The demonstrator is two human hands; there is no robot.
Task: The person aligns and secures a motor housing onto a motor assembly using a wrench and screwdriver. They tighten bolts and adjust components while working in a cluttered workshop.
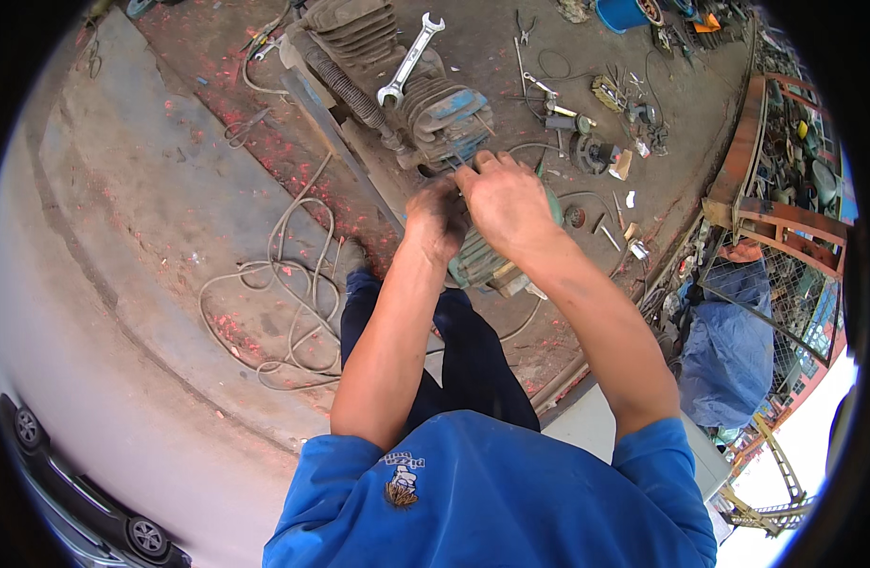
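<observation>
Wrench (412, 61) atop the finned machine (437, 106) could slide off if jolted by curled hands (507, 201) whose grip I cannot tell.

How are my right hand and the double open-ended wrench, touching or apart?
Apart: the head view plainly shows part of the finned cylinder between your right hand and the double open-ended wrench.

At upper centre, your left hand (439, 214) and right hand (510, 201) hide whatever lies beneath them, while the lower-left rim cuts off a dark car (83, 490).
</observation>
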